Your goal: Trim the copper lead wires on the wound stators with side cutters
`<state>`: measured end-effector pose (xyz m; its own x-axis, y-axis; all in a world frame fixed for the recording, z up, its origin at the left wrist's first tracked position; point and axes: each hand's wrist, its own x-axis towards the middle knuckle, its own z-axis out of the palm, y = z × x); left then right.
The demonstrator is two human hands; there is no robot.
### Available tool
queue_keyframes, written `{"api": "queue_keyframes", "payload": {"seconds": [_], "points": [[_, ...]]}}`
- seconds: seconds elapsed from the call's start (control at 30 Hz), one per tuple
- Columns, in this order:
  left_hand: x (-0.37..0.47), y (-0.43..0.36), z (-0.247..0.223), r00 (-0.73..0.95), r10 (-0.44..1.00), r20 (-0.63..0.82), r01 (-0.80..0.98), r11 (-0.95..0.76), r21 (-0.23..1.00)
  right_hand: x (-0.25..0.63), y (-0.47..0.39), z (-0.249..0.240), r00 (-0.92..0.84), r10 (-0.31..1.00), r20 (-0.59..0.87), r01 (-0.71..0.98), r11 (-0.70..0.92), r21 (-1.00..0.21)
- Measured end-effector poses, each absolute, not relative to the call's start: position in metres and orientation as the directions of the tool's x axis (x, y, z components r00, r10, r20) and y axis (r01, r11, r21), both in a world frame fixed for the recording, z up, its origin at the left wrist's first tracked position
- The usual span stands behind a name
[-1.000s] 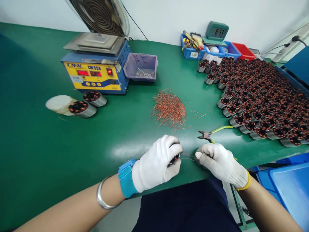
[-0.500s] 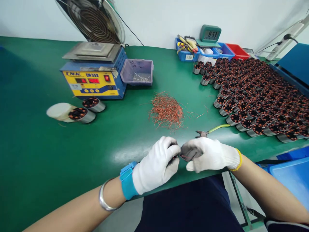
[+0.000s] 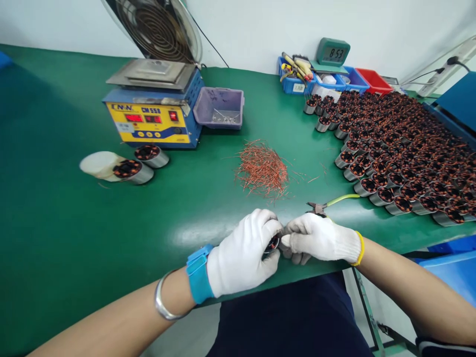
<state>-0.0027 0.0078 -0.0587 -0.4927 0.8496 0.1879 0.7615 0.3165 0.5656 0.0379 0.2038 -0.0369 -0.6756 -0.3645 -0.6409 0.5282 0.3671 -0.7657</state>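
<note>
Near the table's front edge, my gloved left hand [image 3: 245, 250] is wrapped round a motor stator [image 3: 272, 244], whose dark, copper-flecked end faces right between thumb and fingers. Against that end, my gloved right hand [image 3: 310, 239] has its thumb and fingers pressed together; whatever they pinch is hidden. Just behind the right hand lie cutting pliers [image 3: 318, 207] with a light green handle, jaws pointing left. Beyond both hands, a loose heap of cut copper wire pieces [image 3: 262, 168] spreads on the green table [image 3: 178, 208].
Many wound stators [image 3: 405, 148] crowd the right side. Left stand a yellow-and-blue CM558 machine [image 3: 148, 124], a purple bin [image 3: 218, 119], two stators [image 3: 136, 171] and a white round piece [image 3: 98, 165]. At the back are a tool box [image 3: 297, 85], a red bin [image 3: 373, 82] and a clock [image 3: 333, 52].
My right hand's fingers have closed from a looser, spread pose and now press against the stator's end. My left hand keeps its hold. The whole view has shifted slightly.
</note>
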Motion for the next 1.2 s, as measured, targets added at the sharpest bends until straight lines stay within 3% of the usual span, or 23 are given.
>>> {"api": "queue_keyframes", "payload": {"seconds": [0.17,0.33,0.47,0.6,0.8,0.93,1.2], "points": [[-0.003,0.007,-0.063,-0.487,0.851,0.198,0.774,0.315,0.550,0.039,0.205,-0.036,-0.669,-0.361,-0.650,0.433,0.522,-0.735],[-0.004,0.008,-0.061,-0.454,0.865,0.212,0.783,0.275,0.558,0.042,0.210,-0.036,-0.696,-0.369,-0.616,0.350,0.574,-0.740],[-0.002,0.009,-0.063,-0.453,0.856,0.248,0.794,0.262,0.548,0.041,0.215,-0.036,-0.689,-0.351,-0.634,0.455,0.472,-0.755],[0.000,0.010,-0.068,-0.456,0.844,0.282,0.811,0.264,0.522,0.035,0.221,-0.034,-0.659,-0.431,-0.617,0.545,0.291,-0.786],[0.000,0.011,-0.069,-0.448,0.840,0.306,0.835,0.270,0.480,0.031,0.215,-0.034,-0.620,-0.456,-0.638,0.388,0.528,-0.755],[0.000,0.013,-0.069,-0.442,0.835,0.328,0.845,0.265,0.464,0.038,0.206,-0.040,-0.674,-0.361,-0.644,0.466,0.469,-0.750],[0.000,0.013,-0.070,-0.455,0.826,0.334,0.840,0.273,0.469,0.043,0.228,-0.034,-0.728,-0.311,-0.612,0.469,0.425,-0.774]]}}
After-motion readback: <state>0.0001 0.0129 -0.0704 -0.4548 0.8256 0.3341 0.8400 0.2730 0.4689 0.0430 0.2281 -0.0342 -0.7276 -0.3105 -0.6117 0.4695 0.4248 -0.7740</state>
